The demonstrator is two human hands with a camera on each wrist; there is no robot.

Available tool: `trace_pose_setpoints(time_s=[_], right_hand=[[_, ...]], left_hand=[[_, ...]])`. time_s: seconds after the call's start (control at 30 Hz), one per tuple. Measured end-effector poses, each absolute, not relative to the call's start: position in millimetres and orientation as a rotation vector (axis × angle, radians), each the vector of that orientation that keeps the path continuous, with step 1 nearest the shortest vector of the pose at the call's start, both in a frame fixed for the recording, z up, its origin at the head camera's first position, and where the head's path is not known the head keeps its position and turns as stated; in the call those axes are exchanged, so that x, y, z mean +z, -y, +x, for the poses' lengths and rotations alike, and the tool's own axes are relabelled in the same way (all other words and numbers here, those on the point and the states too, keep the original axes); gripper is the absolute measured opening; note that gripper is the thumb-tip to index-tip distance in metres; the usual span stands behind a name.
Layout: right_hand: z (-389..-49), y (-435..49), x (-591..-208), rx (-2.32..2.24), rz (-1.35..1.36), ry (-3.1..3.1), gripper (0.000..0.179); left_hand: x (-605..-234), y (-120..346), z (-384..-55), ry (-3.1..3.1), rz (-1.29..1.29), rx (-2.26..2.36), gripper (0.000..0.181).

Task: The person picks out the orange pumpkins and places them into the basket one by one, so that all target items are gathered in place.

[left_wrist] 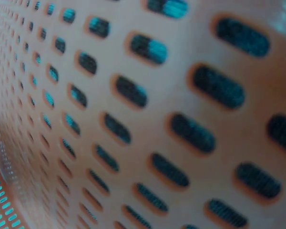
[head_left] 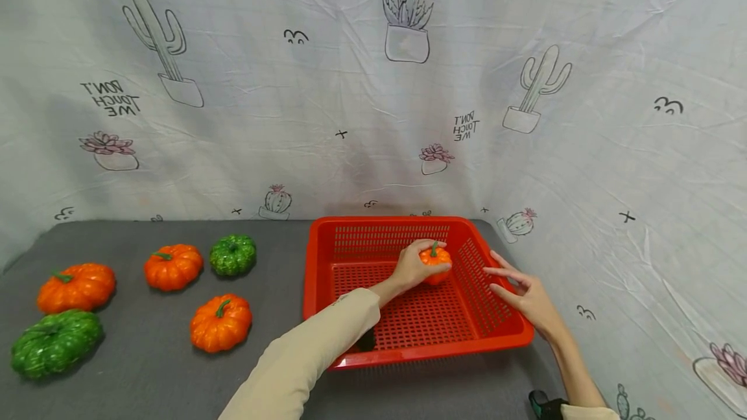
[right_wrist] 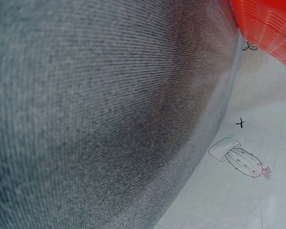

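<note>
"What sits at the far left?"

"A glossy green ribbed pumpkin (head_left: 56, 344), on the near part of the grey cloth-covered table (head_left: 146, 368). Just behind it is a shiny orange ribbed pumpkin (head_left: 78, 287) with a green stem."

"And next along?"

"A second shiny orange pumpkin (head_left: 173, 269) farther back, then a third shiny orange pumpkin (head_left: 221, 325) nearer the front, and a small round speckled green pumpkin (head_left: 233, 255) behind that. Those three stand apart from one another."

"Then the basket?"

"Yes — a rectangular red plastic basket (head_left: 443, 347) with a perforated floor and walls. The left hand (head_left: 413, 268), its arm in a cream sleeve (head_left: 312, 345), reaches into it."

"Is that hand holding anything?"

"It is: thumb and fingers pinch a small glossy orange pumpkin (head_left: 435, 256) with a green stem, inside the basket toward its right wall. Whether its underside meets the floor, I can't tell."

"And the right hand (head_left: 528, 295)?"

"At the basket's right rim — fingers extended and spread apart, fingertips over the edge. I can't tell whether they touch it. A dark strap (head_left: 547, 406) sits near that wrist, and farther right hangs pale cloth (head_left: 671, 167) printed with line-drawn plants."
</note>
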State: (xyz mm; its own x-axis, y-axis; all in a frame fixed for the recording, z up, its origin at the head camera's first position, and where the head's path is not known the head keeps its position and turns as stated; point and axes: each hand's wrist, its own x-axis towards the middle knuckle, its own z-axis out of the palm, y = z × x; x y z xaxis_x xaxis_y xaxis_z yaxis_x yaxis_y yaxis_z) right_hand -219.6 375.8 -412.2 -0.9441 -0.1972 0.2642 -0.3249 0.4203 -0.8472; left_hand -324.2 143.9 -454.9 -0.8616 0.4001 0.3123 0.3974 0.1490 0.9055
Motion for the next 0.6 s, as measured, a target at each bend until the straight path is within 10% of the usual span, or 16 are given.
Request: trace_pose_setpoints(time_s=[0.6], right_hand=[[-220.6, -376.9, -413.0, 1.547, 0.482, 2.531, 0.034]], left_hand=[[-463.4, -146.7, -324.4, -2.414, 0.861, 1.875, 0.042]])
